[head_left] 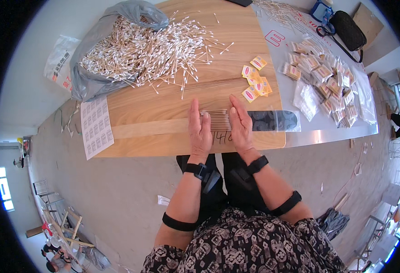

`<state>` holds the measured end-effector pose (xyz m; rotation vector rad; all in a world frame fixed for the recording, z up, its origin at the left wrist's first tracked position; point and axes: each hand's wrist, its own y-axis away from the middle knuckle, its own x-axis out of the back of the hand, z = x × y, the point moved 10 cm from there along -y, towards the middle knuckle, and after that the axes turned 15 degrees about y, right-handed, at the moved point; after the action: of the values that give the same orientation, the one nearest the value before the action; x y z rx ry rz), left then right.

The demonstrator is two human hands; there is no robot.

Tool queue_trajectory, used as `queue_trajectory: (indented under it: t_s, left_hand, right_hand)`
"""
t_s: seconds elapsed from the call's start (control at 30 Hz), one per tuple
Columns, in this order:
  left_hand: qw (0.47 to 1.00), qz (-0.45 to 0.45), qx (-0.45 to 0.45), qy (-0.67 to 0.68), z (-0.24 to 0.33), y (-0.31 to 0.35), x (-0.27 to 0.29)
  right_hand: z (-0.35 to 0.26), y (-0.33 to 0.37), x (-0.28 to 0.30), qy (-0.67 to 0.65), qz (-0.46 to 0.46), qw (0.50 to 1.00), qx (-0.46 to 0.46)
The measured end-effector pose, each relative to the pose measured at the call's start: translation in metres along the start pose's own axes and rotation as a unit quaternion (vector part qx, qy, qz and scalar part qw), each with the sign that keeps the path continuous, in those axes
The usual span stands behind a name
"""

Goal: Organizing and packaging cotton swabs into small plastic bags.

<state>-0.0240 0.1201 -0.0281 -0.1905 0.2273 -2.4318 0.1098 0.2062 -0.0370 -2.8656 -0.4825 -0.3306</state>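
A flat row of cotton swabs [218,120] lies side by side on the wooden table, sticks running left to right. My left hand [199,129] stands on edge at the row's left end, fingers stretched out and thumb near the tips. Facing it, my right hand [241,127] stands at the right end with straight fingers, its thumb by the swab tips. The palms partly hide both ends of the row. Right of my right hand lies a dark strip with round patterns in clear plastic [275,121]. Small yellow and white cards [257,82] are scattered just beyond it.
A large heap of loose swabs [150,54] spills from a grey plastic bag [84,82] at the far left. A printed sheet [97,127] hangs over the left edge. On the right surface lie many packed swab bundles [332,84], clear bags [306,102] and a black pouch [348,31].
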Motion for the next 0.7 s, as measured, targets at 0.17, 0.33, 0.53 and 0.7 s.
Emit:
queue_trajectory:
  t_s: [0.17,0.33,0.53,0.7]
  left_hand:
    - [0.996,-0.005,0.036,0.076,-0.005,-0.001,-0.018]
    - [0.987,0.014,0.058,0.150,-0.016,0.006,-0.038]
    - [0.989,-0.039,0.046,0.132,-0.001,0.019,-0.092]
    - [0.991,-0.073,0.028,0.110,0.010,0.019,-0.112]
  right_hand:
    - [0.012,0.002,-0.007,-0.090,0.027,0.995,-0.045]
    - [0.022,0.003,0.011,-0.143,0.039,0.987,-0.061]
    - [0.028,-0.001,0.067,-0.068,0.062,0.994,-0.058]
    - [0.028,-0.011,0.093,-0.037,0.035,0.998,-0.031]
